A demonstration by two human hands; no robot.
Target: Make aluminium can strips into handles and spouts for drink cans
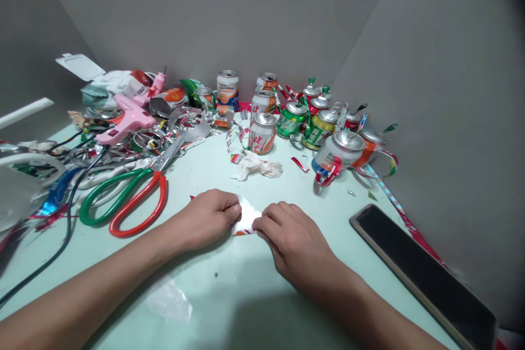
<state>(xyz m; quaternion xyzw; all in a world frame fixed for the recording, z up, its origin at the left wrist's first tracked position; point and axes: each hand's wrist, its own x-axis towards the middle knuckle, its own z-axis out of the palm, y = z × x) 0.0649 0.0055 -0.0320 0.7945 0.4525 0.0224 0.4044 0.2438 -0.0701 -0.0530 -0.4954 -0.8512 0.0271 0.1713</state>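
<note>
Between my hands is a small piece of can metal (pixel 248 215), bright silver on its upper face, with an orange and white printed strip along the near edge. My left hand (pixel 211 214) is closed, thumb and forefinger pinching the sheet's left side. Closed too, my right hand (pixel 296 240) grips its right edge with the fingertips. The sheet lies close to the table top. Just beyond it rests a crumpled white tissue (pixel 258 166). To the left of my left hand lie large scissors (pixel 137 191) with one green and one red handle, blades partly apart.
A pink glue gun (pixel 131 117) lies on a heap of metal scraps at left, its dark cable (pixel 68 229) running forward. Several cut drink cans, such as a white can (pixel 262 134), stand at the back. A phone (pixel 418 273) lies right; a clear plastic scrap (pixel 169 299) lies in front.
</note>
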